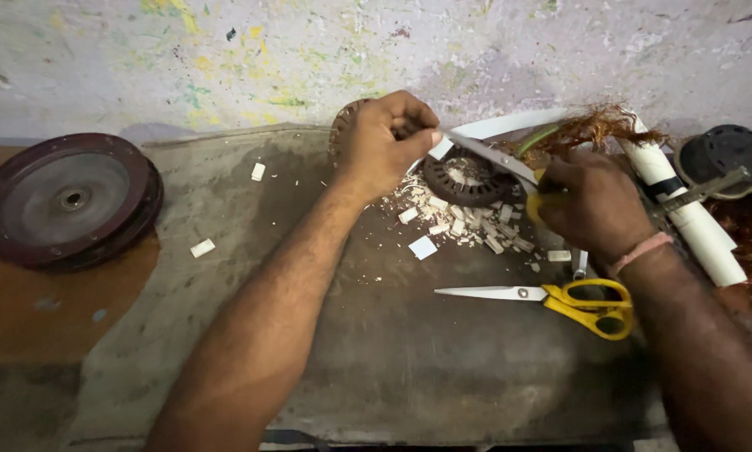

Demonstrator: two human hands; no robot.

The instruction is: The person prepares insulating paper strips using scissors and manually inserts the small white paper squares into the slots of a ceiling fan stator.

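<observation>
Head view: the left hand [386, 142] is closed, fingers pinching a white strip [510, 125] near the far edge of the grey mat [376, 351], while the right hand [589, 205] grips yellow-handled scissors [500, 157] whose blades meet that strip. Below them a round stator core [464, 177] sits among white offcuts [468, 224]. A second pair of yellow scissors [552, 298] lies near the mat's right edge, a white roll [694, 222] with a black band lies right, and a dark wheel [66, 199] lies left.
</observation>
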